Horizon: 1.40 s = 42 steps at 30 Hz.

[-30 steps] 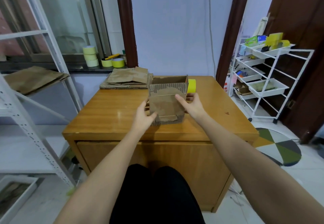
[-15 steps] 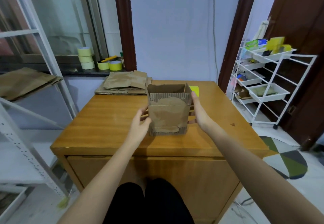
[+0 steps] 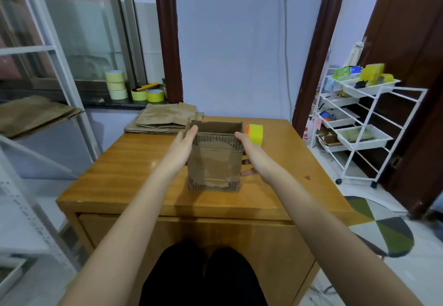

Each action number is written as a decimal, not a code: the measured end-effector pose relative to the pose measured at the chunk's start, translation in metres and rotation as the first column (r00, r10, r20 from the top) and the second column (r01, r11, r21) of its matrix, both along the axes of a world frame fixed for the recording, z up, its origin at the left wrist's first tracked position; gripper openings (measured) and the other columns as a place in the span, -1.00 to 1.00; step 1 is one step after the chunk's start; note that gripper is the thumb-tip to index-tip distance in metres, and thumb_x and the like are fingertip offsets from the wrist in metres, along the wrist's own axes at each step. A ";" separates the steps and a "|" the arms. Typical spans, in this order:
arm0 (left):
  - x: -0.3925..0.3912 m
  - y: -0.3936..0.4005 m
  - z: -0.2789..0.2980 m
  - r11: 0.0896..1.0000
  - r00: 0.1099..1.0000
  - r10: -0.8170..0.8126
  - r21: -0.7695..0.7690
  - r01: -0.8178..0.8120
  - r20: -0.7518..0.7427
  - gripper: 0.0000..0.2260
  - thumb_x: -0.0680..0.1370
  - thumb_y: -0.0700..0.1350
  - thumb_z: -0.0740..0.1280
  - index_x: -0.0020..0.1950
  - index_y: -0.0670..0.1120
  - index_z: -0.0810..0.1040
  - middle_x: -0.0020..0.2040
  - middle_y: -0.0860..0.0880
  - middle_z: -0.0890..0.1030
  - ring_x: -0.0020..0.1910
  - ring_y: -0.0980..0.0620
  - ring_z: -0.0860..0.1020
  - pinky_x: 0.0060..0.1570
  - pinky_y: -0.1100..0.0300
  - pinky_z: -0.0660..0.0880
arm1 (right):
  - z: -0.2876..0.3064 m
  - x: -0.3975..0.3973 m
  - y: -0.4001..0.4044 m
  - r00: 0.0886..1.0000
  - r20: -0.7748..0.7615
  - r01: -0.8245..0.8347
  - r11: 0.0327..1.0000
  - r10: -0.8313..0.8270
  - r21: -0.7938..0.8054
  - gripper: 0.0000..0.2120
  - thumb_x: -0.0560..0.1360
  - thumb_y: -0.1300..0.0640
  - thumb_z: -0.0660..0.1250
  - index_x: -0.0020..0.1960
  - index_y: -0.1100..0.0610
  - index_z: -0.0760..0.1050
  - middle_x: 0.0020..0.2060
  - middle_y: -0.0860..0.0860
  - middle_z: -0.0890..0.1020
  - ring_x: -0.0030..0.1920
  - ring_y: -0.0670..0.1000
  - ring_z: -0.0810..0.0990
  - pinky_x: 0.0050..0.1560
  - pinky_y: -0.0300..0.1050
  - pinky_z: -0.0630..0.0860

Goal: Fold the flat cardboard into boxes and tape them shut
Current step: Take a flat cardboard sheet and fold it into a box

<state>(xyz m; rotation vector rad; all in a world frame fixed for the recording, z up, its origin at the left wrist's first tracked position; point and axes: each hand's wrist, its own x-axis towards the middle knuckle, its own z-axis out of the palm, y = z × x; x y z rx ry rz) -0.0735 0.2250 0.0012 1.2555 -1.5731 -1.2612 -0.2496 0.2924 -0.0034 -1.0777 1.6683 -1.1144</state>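
**Box Erected, Top Open, Taping Pending**

The left hand (image 3: 183, 148) lies flat against the left wall of the cardboard box (image 3: 214, 159), fingers straight and reaching up to the rim. The right hand (image 3: 249, 152) presses the right wall in the same manner, fingers extended, with lower fingers showing beside the box near its base. Neither hand curls round anything.

The box stands upright near the middle of the wooden table (image 3: 134, 161), its top open and no top flaps folded in. Whether the bottom is taped cannot be told.

A yellow tape roll (image 3: 256, 133) stands just beyond the right hand, untouched. A stack of flat cardboard (image 3: 165, 120) lies at the far left corner of the table.

Judged status: one box is formed; closing the top and applying tape remain, and the stack awaits folding.
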 end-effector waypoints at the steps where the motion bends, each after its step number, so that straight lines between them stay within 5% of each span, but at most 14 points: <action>1: 0.000 0.005 0.002 1.000 1.000 -0.008 0.004 0.008 -0.003 -0.44 0.59 0.27 0.07 0.53 0.04 0.18 0.50 -0.02 0.27 0.45 -0.09 0.27 0.41 -0.15 0.24 | 0.001 0.001 0.004 1.000 -0.011 -0.009 1.000 0.009 0.000 -0.17 0.29 -0.48 0.10 0.39 0.02 0.35 0.32 0.01 0.44 0.25 0.09 0.47 0.09 0.18 0.58; 5: 0.002 0.023 0.010 0.999 0.999 -0.039 0.015 0.039 -0.011 -0.58 0.64 0.12 0.07 0.48 0.05 0.25 0.47 -0.04 0.30 0.39 -0.08 0.32 0.39 -0.10 0.27 | 0.005 0.002 0.019 0.998 -0.009 -0.054 0.998 0.054 -0.028 -0.47 0.54 -0.30 0.10 0.35 0.00 0.38 0.28 0.00 0.46 0.24 0.06 0.44 0.14 0.14 0.56; 7: 0.003 0.028 0.013 0.997 0.997 -0.076 0.017 0.076 0.007 -0.67 0.64 0.03 0.09 0.40 0.06 0.30 0.42 -0.06 0.36 0.30 -0.09 0.38 0.32 -0.08 0.34 | 0.005 0.003 0.025 0.999 0.007 -0.040 0.998 0.040 -0.040 -0.47 0.56 -0.25 0.11 0.42 0.03 0.31 0.33 -0.01 0.42 0.19 0.02 0.42 0.18 0.14 0.53; 11: 0.009 0.031 0.013 0.989 0.989 -0.148 0.008 0.148 -0.002 -0.52 0.58 -0.09 0.14 0.51 0.09 0.19 0.40 0.00 0.37 0.26 -0.05 0.40 0.09 0.03 0.40 | -0.002 0.002 0.032 0.998 -0.036 -0.056 0.993 0.053 -0.102 -0.38 0.57 -0.16 0.17 0.55 0.00 0.08 0.47 -0.05 0.26 0.27 -0.02 0.37 0.23 0.09 0.51; 17: 0.013 0.034 0.007 0.975 0.974 -0.217 -0.032 0.220 0.069 -0.39 0.57 -0.12 0.22 0.56 0.09 0.06 0.47 0.00 0.30 0.39 -0.06 0.32 0.36 -0.06 0.32 | -0.007 -0.002 0.037 0.992 -0.057 -0.119 0.984 0.113 -0.135 -0.30 0.58 0.03 0.19 0.55 -0.15 -0.17 0.46 0.02 0.26 0.29 0.00 0.35 0.08 -0.11 0.55; 20: 0.015 0.035 0.006 0.967 0.968 -0.244 -0.066 0.248 0.053 -0.39 0.59 -0.15 0.23 0.56 0.10 0.03 0.39 0.06 0.35 0.31 0.00 0.38 0.20 0.11 0.39 | -0.002 -0.008 0.033 0.987 -0.080 -0.145 0.984 0.138 -0.100 -0.27 0.52 0.05 0.24 0.55 -0.19 -0.09 0.37 0.03 0.35 0.32 0.06 0.40 0.07 -0.05 0.60; 25: 0.011 0.040 0.004 0.964 0.971 -0.233 -0.120 0.237 0.046 -0.27 0.52 -0.05 0.32 0.57 0.09 -0.05 0.42 0.07 0.33 0.33 0.04 0.36 0.38 -0.01 0.32 | 0.001 -0.019 0.033 0.991 -0.120 -0.083 0.986 0.065 -0.148 -0.46 0.50 0.08 0.29 0.44 -0.07 0.23 0.23 0.01 0.47 0.24 0.02 0.47 0.18 0.00 0.54; 27: 0.006 0.044 0.002 0.971 0.979 -0.202 -0.126 0.203 0.019 -0.33 0.56 -0.10 0.31 0.56 0.03 0.00 0.30 0.06 0.39 0.24 0.04 0.40 0.33 0.06 0.35 | -0.002 -0.021 0.033 0.990 -0.137 -0.053 0.977 0.025 -0.209 -0.60 0.50 0.04 0.34 0.30 -0.01 0.34 0.19 0.00 0.53 0.19 -0.02 0.51 0.25 0.00 0.47; 30: 0.003 0.050 0.002 0.967 0.977 -0.210 -0.141 0.213 0.036 -0.38 0.57 -0.11 0.31 0.54 0.00 0.05 0.23 0.07 0.39 0.22 0.05 0.40 0.24 0.14 0.37 | -0.002 -0.019 0.029 0.990 -0.135 0.005 0.962 -0.043 -0.273 -0.63 0.51 0.02 0.37 0.21 0.11 0.32 0.14 -0.02 0.52 0.14 -0.08 0.51 0.10 -0.22 0.48; 34: 0.005 0.047 0.003 0.966 0.974 -0.214 -0.129 0.223 0.078 -0.42 0.57 -0.07 0.31 0.52 0.01 0.12 0.22 0.06 0.42 0.17 0.04 0.44 0.19 0.13 0.42 | 0.013 -0.020 0.020 0.966 -0.171 0.090 0.869 -0.196 -0.487 -0.70 0.48 0.21 0.39 0.16 0.09 0.41 0.19 0.03 0.49 0.29 0.01 0.42 0.27 -0.09 0.39; 37: 0.005 0.045 0.004 0.966 0.975 -0.203 -0.148 0.214 0.088 -0.41 0.55 -0.08 0.33 0.52 0.02 0.14 0.27 0.04 0.40 0.19 0.06 0.42 0.17 0.13 0.43 | 0.027 -0.021 0.014 0.857 -0.481 -0.064 0.887 -0.186 -0.457 -0.82 0.50 0.24 0.29 -0.03 -0.01 0.57 0.20 0.04 0.47 0.31 0.01 0.39 0.25 -0.11 0.36; 39: 0.004 0.045 0.004 0.963 0.976 -0.202 -0.162 0.214 0.086 -0.40 0.55 -0.10 0.34 0.52 0.01 0.13 0.26 0.06 0.39 0.19 0.09 0.40 0.13 0.17 0.43 | 0.036 -0.023 0.010 0.722 -0.679 -0.137 0.935 -0.133 -0.328 -0.80 0.54 0.18 0.25 0.07 0.01 0.60 0.27 0.06 0.43 0.35 0.03 0.35 0.25 -0.09 0.33; 42: 0.004 0.043 0.004 0.960 0.976 -0.199 -0.183 0.213 0.087 -0.38 0.54 -0.12 0.35 0.53 -0.01 0.14 0.28 0.05 0.40 0.18 0.11 0.40 0.06 0.24 0.41 | 0.043 -0.025 0.001 0.660 -0.752 -0.174 0.972 -0.005 -0.159 -0.71 0.55 0.11 0.23 0.24 0.01 0.53 0.23 0.06 0.44 0.19 0.01 0.43 0.22 -0.07 0.39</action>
